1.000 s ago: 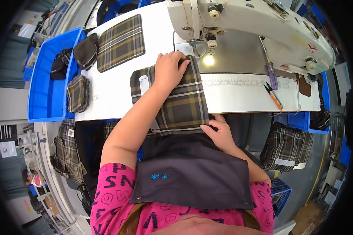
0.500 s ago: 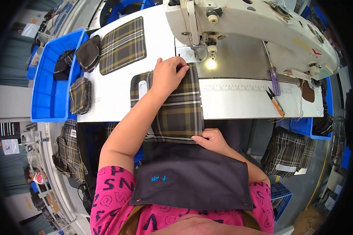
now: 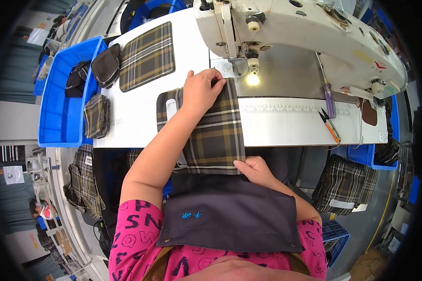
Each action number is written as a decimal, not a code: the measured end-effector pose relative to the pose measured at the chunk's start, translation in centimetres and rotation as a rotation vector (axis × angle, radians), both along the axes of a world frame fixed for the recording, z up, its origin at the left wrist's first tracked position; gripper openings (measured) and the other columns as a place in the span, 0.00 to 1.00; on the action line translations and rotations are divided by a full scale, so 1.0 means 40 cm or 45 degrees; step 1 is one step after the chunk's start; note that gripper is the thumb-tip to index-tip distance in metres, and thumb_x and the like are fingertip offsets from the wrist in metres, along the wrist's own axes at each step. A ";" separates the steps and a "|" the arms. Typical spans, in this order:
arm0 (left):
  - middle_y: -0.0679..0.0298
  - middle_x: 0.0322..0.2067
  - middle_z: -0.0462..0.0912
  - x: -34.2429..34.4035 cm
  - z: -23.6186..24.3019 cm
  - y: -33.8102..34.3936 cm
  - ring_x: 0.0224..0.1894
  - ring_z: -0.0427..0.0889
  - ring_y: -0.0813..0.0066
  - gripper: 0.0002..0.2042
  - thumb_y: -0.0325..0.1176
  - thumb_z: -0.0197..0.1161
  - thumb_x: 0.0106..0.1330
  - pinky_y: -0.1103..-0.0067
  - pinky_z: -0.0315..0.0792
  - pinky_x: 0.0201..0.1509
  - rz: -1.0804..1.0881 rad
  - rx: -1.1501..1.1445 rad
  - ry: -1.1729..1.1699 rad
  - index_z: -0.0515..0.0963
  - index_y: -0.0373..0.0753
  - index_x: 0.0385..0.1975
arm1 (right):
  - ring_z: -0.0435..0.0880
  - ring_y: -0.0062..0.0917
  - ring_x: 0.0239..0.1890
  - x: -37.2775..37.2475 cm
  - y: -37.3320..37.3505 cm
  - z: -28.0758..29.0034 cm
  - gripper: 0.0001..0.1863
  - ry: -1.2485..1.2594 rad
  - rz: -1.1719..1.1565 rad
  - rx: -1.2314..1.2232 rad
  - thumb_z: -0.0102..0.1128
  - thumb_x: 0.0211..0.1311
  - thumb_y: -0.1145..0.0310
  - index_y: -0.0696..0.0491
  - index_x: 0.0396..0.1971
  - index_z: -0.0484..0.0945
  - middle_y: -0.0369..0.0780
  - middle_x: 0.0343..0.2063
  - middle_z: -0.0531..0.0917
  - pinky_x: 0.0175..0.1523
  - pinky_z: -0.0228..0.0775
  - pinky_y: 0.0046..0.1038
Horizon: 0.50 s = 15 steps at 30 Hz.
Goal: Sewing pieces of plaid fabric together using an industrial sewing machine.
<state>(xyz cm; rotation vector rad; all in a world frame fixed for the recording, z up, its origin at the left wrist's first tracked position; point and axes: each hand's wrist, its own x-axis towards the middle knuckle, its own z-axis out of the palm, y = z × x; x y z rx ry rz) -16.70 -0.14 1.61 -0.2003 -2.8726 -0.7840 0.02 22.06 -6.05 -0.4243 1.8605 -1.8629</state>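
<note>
A dark plaid fabric panel (image 3: 215,140) with white and tan stripes lies partly on the white table and hangs over its front edge. My left hand (image 3: 202,91) is closed on its far edge, thumb and fingers pinched together just in front of the sewing machine's presser foot (image 3: 237,67). At the near right corner, my right hand (image 3: 255,168) pinches the cloth between thumb and fingers. A white strip (image 3: 171,108) shows on the panel's left side, partly behind my left forearm.
Another plaid panel (image 3: 147,56) lies at the far left. Beside it stand a blue bin (image 3: 63,112) with dark pieces and a stack of small plaid pieces (image 3: 97,117). Orange-handled thread snips (image 3: 332,129) and a purple screwdriver (image 3: 329,98) lie right. Plaid cloth (image 3: 344,182) hangs below.
My right hand has shifted very slightly right and down with the panel's near corner. My left hand keeps its pinch at the far edge. The whole view has moved a little.
</note>
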 end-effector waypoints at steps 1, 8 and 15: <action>0.66 0.29 0.84 0.001 0.001 0.002 0.27 0.79 0.63 0.07 0.37 0.68 0.69 0.56 0.59 0.74 0.000 0.000 -0.001 0.81 0.41 0.34 | 0.61 0.18 0.16 0.000 0.000 0.000 0.27 -0.010 0.000 -0.006 0.63 0.75 0.62 0.63 0.16 0.73 0.41 0.11 0.67 0.22 0.56 0.32; 0.68 0.42 0.86 -0.003 -0.026 0.001 0.44 0.80 0.64 0.04 0.29 0.69 0.64 0.64 0.67 0.56 -0.244 -0.240 0.447 0.82 0.43 0.37 | 0.63 0.21 0.15 -0.004 -0.011 -0.003 0.27 0.016 -0.001 0.033 0.64 0.74 0.62 0.63 0.16 0.73 0.43 0.11 0.69 0.22 0.57 0.33; 0.66 0.53 0.82 0.070 0.000 0.011 0.55 0.77 0.60 0.15 0.31 0.69 0.64 0.62 0.66 0.60 -0.379 -0.190 0.310 0.81 0.42 0.51 | 0.78 0.28 0.24 0.012 -0.012 -0.019 0.15 0.204 -0.164 0.016 0.67 0.70 0.66 0.62 0.27 0.83 0.43 0.24 0.82 0.32 0.69 0.29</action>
